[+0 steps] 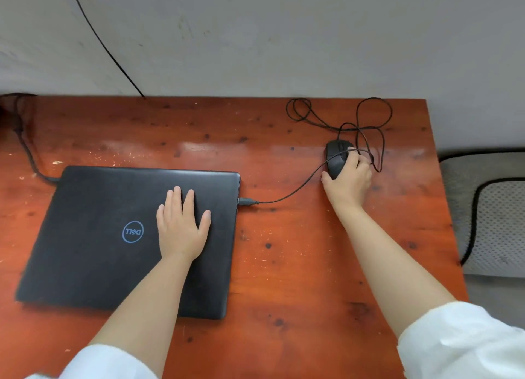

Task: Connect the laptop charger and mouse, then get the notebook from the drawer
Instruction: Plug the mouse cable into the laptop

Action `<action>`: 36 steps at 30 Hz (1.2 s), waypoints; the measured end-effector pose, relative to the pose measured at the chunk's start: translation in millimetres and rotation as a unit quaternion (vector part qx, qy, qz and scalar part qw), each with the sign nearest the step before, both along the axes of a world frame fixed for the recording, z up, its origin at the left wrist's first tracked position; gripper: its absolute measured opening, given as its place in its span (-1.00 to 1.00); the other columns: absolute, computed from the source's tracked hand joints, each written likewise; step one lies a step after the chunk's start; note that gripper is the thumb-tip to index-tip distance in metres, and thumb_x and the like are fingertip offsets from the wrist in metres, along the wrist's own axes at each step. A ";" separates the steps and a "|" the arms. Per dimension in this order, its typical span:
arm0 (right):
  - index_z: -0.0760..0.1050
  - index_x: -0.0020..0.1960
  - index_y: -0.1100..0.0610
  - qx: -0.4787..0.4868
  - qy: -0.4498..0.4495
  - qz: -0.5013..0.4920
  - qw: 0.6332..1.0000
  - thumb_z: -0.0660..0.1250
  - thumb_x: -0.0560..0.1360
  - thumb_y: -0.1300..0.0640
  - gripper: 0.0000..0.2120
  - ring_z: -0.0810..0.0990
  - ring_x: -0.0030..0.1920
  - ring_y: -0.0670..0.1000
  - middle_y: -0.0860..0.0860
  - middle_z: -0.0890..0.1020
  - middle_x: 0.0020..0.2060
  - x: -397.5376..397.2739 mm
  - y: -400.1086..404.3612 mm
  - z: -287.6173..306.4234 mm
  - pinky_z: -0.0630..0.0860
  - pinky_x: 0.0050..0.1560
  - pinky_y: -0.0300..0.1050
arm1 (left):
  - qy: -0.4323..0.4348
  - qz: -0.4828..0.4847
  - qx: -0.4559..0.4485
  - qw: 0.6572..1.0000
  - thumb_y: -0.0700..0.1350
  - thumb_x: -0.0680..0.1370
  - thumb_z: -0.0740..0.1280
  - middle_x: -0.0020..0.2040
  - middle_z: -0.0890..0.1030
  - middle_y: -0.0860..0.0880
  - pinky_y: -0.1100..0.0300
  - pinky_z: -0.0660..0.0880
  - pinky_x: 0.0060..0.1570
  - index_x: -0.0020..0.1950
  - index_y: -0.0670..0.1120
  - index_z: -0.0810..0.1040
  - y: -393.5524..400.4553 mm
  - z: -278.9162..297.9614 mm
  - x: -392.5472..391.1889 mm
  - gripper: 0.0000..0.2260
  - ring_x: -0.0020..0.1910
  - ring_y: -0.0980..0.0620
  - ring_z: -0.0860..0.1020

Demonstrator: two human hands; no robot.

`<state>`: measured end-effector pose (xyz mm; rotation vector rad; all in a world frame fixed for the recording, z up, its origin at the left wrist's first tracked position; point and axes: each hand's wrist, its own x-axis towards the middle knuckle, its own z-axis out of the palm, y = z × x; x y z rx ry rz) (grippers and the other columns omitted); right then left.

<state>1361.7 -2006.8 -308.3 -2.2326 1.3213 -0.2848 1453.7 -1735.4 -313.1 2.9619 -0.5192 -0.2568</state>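
Observation:
A closed black laptop (93,236) lies on the reddish wooden desk (298,265). My left hand (181,225) rests flat on its lid, fingers spread. A black charger cable (27,151) runs into the laptop's far left corner. The mouse's USB plug (247,201) sits in the laptop's right side. Its thin cable (341,120) loops in a tangle at the back of the desk. My right hand (349,176) grips the black mouse (336,157) on the desk's right side. No drawer or notebook is in view.
A grey wall (284,37) stands behind the desk, with a black wire (105,46) hanging down it. A grey mesh chair cushion (494,213) sits past the desk's right edge.

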 end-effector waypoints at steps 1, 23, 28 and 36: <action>0.24 0.37 0.20 -0.002 -0.002 0.004 1.000 0.41 0.39 0.17 -0.38 0.30 0.27 0.30 0.30 0.34 0.30 -13.1 8.4 -0.1 0.26 0.29 0.13 | -0.001 -0.003 -0.006 1.000 -0.03 0.58 0.19 0.50 0.17 -0.24 -0.09 0.05 0.47 0.44 -0.21 0.22 -0.1 0.6 0.1 -0.52 0.50 -0.18 0.07; 0.18 0.44 0.04 -0.044 0.099 -0.002 0.994 0.26 0.51 0.07 -0.47 0.18 0.41 0.25 0.27 0.15 0.45 -86.2 247.2 13.5 0.19 0.36 0.14 | 0.019 -0.232 -0.032 0.972 -0.09 0.56 0.20 0.50 0.23 -0.11 0.02 0.11 0.45 0.41 -0.13 0.29 172.9 24.6 -16.0 -0.58 0.50 -0.06 0.11; 0.50 0.18 0.28 -0.129 -0.013 0.059 0.990 0.36 0.42 0.26 -0.67 0.47 0.24 0.27 0.30 0.52 0.21 -116.3 332.9 21.9 0.39 0.20 0.19 | -0.006 -0.220 -0.064 0.973 -0.11 0.55 0.22 0.46 0.31 -0.11 0.00 0.14 0.43 0.36 -0.11 0.38 231.2 31.3 -50.0 -0.63 0.48 -0.10 0.18; 0.62 -0.16 0.36 -0.149 -0.041 0.146 0.977 0.49 0.20 0.41 -0.79 0.65 -0.06 0.32 0.33 0.68 -0.10 -190.9 476.8 -33.8 0.57 -0.12 0.25 | -0.008 -0.198 -0.061 0.978 -0.16 0.51 0.32 0.34 0.48 -0.20 -0.12 0.28 0.37 0.26 -0.18 0.50 364.3 -9.4 -146.8 -0.67 0.40 -0.20 0.34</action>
